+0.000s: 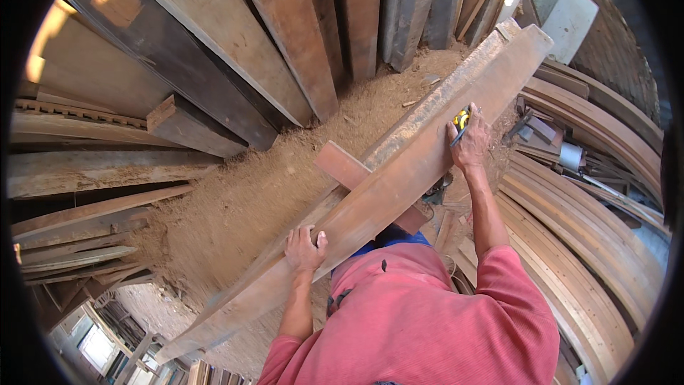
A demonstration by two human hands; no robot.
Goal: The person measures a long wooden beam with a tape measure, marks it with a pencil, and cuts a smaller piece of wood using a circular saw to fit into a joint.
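Note:
A long, thick reddish-brown wooden plank lies slantwise before me, from lower left to upper right. My left hand is on its nearer-left part, fingers bent over the far edge and thumb on the face. Farther up the plank, my right hand is closed around a yellow and black tape measure. A thin bluish pencil or pen also sticks out from those fingers. Under the plank crosses a short reddish board, and a rougher timber runs along its far side.
Sawdust covers the ground beyond the plank. Several broad boards lean at the back, with more stacked timber at left. Long curved-looking strips are piled at right, near a small metal can and wood offcuts.

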